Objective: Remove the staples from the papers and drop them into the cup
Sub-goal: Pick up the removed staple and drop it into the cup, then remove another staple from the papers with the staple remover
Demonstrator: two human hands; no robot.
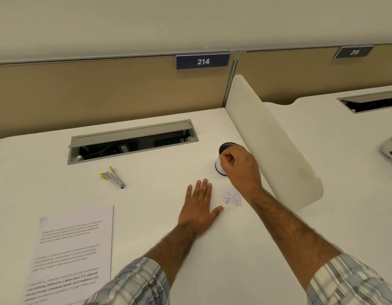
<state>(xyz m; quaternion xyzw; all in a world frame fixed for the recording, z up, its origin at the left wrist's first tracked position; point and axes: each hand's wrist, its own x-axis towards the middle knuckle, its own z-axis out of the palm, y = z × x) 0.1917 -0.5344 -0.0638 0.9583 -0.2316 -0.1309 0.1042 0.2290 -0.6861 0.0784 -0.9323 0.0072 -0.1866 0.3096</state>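
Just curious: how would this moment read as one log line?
right hand: pinched over cup | left hand: flat on desk | staple pile: between hands | staple remover: idle

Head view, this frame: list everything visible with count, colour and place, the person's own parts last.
Cup: one, white with dark inside, right of centre on the desk.
Staple remover: one, metal with yellow grips, left of centre.
Papers: one printed white stack, near left.
Pile of small bits: one, pale, below the cup; too small to tell what they are.
Cable tray: one, grey, lid open, at the back of the desk.
Divider: one, cream, right edge.
Number plates: two, blue, 214 and 215, on the partition.
Left hand: flat on the desk.
Right hand: fingertips pinched at the cup's rim.
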